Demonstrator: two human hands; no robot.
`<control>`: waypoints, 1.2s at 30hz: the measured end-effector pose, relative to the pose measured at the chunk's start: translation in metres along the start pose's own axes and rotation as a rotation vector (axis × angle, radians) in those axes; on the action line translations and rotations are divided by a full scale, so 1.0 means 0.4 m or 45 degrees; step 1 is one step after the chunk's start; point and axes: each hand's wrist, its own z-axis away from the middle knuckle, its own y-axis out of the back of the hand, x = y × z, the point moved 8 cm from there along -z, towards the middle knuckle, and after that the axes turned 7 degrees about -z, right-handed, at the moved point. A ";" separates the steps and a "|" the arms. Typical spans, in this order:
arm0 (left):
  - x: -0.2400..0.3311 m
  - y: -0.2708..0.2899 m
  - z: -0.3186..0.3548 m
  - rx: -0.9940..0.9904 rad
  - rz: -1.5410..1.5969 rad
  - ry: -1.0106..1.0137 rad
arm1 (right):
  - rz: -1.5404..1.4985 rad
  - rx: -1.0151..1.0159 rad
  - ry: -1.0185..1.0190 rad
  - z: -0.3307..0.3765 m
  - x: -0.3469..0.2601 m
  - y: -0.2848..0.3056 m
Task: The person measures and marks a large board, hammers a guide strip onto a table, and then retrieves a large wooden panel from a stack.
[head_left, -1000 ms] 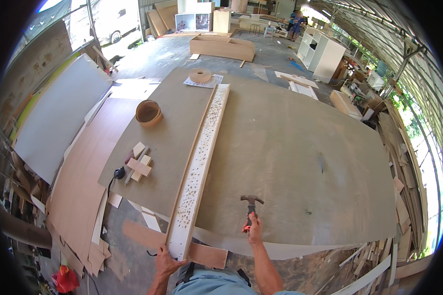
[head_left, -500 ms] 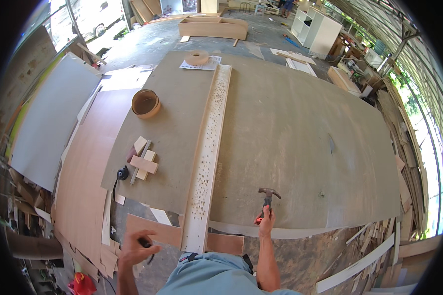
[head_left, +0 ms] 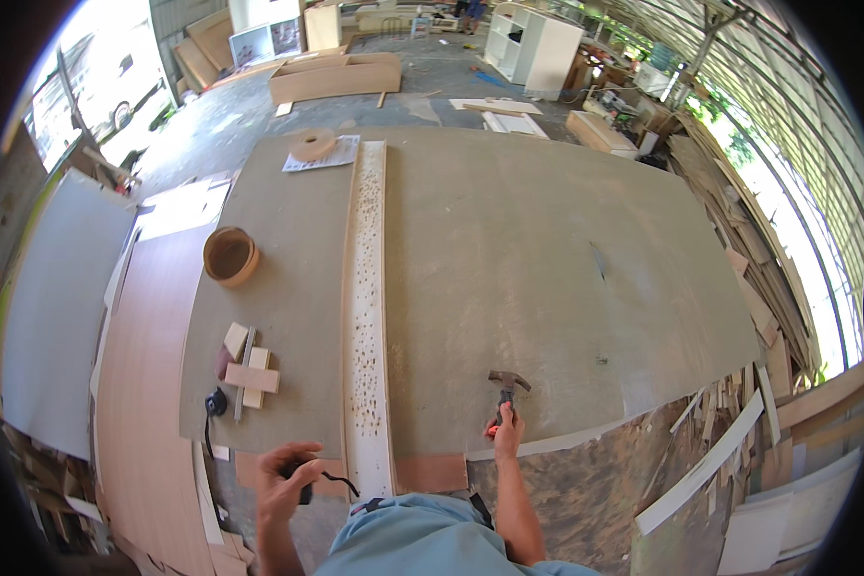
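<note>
My right hand [head_left: 507, 432] is closed round the grip of a claw hammer [head_left: 507, 384], its dark metal head above the brown worktable [head_left: 509, 278]. A bit of red shows by that hand. My left hand [head_left: 288, 480] is curled round a small black object [head_left: 305, 494] with a thin black cord; its kind is unclear. Between my hands a long narrow white board [head_left: 367, 317], speckled with many dark spots, runs from my waist toward the table's far end.
Left of the board lie wood blocks [head_left: 252, 377], a black tape measure [head_left: 216, 401], a roll of brown edging strip [head_left: 230, 256] and another roll [head_left: 313, 146] on paper. Wood offcuts [head_left: 730, 422] lean at the right. White cabinet [head_left: 538, 48] and wooden frame [head_left: 336, 77] stand beyond.
My view has turned right, so the table and board appear shifted left. My left hand has come nearer the board with the black object. The hammer stays in my right hand.
</note>
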 end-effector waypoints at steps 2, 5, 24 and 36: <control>-0.072 -0.046 -0.051 -0.092 0.106 0.093 | 0.103 0.026 0.003 0.003 0.001 0.001; -0.132 -0.114 -0.105 -0.193 0.210 0.159 | 0.614 0.126 0.095 -0.010 -0.010 0.045; -0.361 -0.492 -0.345 -0.612 -0.445 0.278 | -0.136 -0.246 0.237 0.244 -0.028 -0.185; -0.314 -0.312 -0.492 0.198 -1.347 -0.109 | -0.056 -0.174 0.278 0.159 -0.182 -0.114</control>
